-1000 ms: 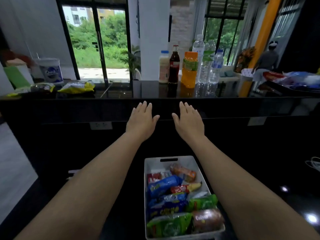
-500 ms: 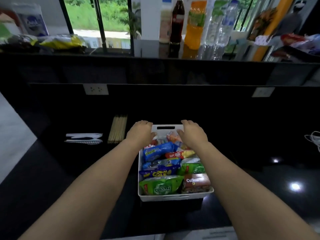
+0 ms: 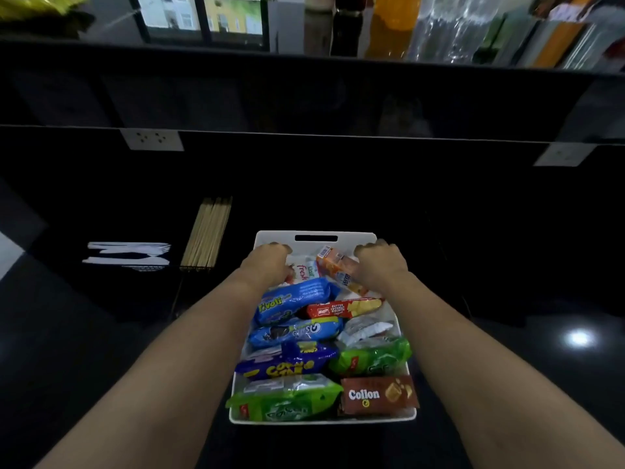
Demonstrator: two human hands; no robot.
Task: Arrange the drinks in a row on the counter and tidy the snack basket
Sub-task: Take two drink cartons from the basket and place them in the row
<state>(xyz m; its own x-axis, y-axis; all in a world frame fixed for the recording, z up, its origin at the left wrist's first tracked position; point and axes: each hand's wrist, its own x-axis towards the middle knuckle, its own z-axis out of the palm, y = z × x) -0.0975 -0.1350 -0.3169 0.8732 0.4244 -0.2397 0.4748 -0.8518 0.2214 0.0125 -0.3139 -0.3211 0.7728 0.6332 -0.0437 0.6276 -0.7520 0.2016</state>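
Many bright snack packets (image 3: 291,301) crowd the white basket (image 3: 270,236).

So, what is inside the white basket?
The white basket holds a blue Tivoli pack, a red biscuit pack, green bags and a brown Collon box. The left hand and right hand partly cover the far packets; anything under the top layer is hidden.

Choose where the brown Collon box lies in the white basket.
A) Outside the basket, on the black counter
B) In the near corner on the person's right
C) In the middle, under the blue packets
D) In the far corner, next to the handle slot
B: the Collon box lies in the near right corner of the white basket, beside a green packet.
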